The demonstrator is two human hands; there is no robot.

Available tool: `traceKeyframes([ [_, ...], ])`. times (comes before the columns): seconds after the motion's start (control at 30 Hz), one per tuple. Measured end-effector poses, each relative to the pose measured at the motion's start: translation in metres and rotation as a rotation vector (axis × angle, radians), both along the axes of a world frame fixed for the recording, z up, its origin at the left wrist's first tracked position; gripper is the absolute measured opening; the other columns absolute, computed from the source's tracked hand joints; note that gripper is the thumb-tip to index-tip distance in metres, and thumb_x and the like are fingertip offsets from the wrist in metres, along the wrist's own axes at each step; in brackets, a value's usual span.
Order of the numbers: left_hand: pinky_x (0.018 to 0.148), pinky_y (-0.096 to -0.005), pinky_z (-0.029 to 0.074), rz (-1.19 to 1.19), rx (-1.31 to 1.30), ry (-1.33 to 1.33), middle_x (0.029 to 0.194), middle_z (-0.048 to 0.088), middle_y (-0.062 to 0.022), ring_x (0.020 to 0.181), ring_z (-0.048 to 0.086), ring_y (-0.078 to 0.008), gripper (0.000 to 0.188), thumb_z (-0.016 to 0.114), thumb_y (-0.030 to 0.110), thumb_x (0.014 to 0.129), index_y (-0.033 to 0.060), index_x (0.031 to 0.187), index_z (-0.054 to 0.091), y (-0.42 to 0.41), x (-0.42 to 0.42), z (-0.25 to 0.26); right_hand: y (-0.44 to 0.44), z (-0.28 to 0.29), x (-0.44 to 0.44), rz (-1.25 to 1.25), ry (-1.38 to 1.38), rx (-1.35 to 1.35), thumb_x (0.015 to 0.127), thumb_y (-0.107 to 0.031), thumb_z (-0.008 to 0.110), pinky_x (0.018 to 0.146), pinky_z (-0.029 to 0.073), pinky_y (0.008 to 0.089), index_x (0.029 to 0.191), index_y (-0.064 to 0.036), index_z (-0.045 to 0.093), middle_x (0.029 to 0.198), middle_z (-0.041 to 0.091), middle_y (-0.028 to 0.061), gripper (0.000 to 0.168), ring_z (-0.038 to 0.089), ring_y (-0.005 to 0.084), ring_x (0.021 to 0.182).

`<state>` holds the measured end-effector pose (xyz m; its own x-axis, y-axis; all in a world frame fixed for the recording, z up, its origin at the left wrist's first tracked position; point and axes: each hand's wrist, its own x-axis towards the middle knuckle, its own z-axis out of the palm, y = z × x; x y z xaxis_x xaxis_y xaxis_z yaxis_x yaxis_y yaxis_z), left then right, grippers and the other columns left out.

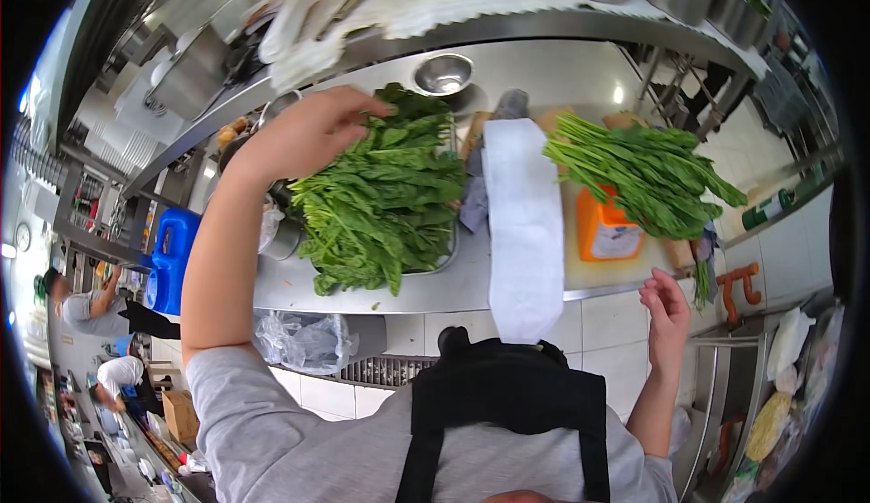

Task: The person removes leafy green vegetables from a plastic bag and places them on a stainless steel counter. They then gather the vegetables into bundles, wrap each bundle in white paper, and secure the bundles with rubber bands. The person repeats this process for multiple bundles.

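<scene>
My left hand (333, 126) is over the upper part of a large pile of leafy greens (387, 197) on a metal tray, fingers slightly curled and near or touching the leaves. My right hand (666, 302) is held in the air below the counter's front edge at the right, its fingers loosely bent, holding nothing. A bunch of long-stemmed greens (646, 170) lies at the right, partly over an orange plastic container (608, 228). Between the two lots of greens, a long white cloth (523, 217) stretches towards my black apron (510, 380).
A steel bowl (443, 75) stands behind the pile. A raised shelf (530, 30) with pots and scissors crosses the back. A blue jug (173, 258) is at the left, with a plastic-lined bin (306, 340) below the counter. Two people are in the left background.
</scene>
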<state>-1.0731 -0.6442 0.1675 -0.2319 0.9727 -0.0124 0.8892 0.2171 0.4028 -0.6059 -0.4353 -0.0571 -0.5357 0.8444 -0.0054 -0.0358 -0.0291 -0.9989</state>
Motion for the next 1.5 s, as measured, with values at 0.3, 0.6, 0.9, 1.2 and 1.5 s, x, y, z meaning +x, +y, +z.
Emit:
traceKeyframes([
  [0.3, 0.095, -0.0379, 0.049, 0.246, -0.087, 0.079, 0.114, 0.065, -0.0173, 0.108, 0.062, -0.0316, 0.046, 0.074, 0.016, 0.075, 0.0050, 0.118, 0.063, -0.102, -0.128, -0.112, -0.053, 0.026, -0.049, -0.030, -0.119, 0.121, 0.091, 0.000, 0.060, 0.091, 0.046, 0.0257, 0.128, -0.001, 0.058, 0.107, 0.061, 0.0040, 0.036, 0.057, 0.0109, 0.098],
  [0.6, 0.090, -0.0437, 0.049, 0.147, 0.042, 0.300, 0.110, 0.061, -0.0181, 0.105, 0.060, -0.0377, 0.046, 0.076, 0.022, 0.074, 0.0066, 0.114, 0.059, -0.096, -0.141, -0.155, -0.110, 0.024, -0.101, 0.048, -0.212, 0.171, 0.090, 0.006, 0.059, 0.088, 0.046, 0.0235, 0.126, -0.002, 0.058, 0.106, 0.059, 0.0024, 0.037, 0.056, 0.0092, 0.097],
  [0.9, 0.093, -0.0455, 0.047, -0.097, 0.072, 0.311, 0.112, 0.060, -0.0190, 0.109, 0.058, -0.0380, 0.037, 0.068, 0.018, 0.083, 0.0025, 0.114, 0.055, -0.094, -0.165, -0.151, -0.137, 0.020, -0.126, 0.048, -0.248, 0.206, 0.091, 0.004, 0.059, 0.088, 0.046, 0.0238, 0.125, -0.002, 0.058, 0.105, 0.059, 0.0024, 0.035, 0.056, 0.0099, 0.096],
  [1.2, 0.088, -0.0492, 0.047, -0.082, 0.128, 0.225, 0.109, 0.060, -0.0239, 0.104, 0.058, -0.0430, 0.032, 0.059, 0.015, 0.090, -0.0014, 0.117, 0.050, -0.090, -0.175, -0.139, -0.147, 0.020, -0.141, 0.043, -0.253, 0.245, 0.090, 0.002, 0.061, 0.083, 0.047, 0.0246, 0.123, -0.004, 0.061, 0.105, 0.059, 0.0039, 0.034, 0.058, 0.0111, 0.094],
  [1.5, 0.086, -0.0452, 0.048, -0.195, 0.059, 0.127, 0.109, 0.060, -0.0272, 0.100, 0.057, -0.0464, 0.063, 0.081, 0.037, 0.074, -0.0048, 0.113, 0.053, -0.091, -0.180, -0.122, -0.146, 0.016, -0.149, 0.087, -0.286, 0.276, 0.091, 0.001, 0.061, 0.087, 0.046, 0.0257, 0.125, -0.004, 0.059, 0.107, 0.058, 0.0042, 0.034, 0.055, 0.0118, 0.097],
])
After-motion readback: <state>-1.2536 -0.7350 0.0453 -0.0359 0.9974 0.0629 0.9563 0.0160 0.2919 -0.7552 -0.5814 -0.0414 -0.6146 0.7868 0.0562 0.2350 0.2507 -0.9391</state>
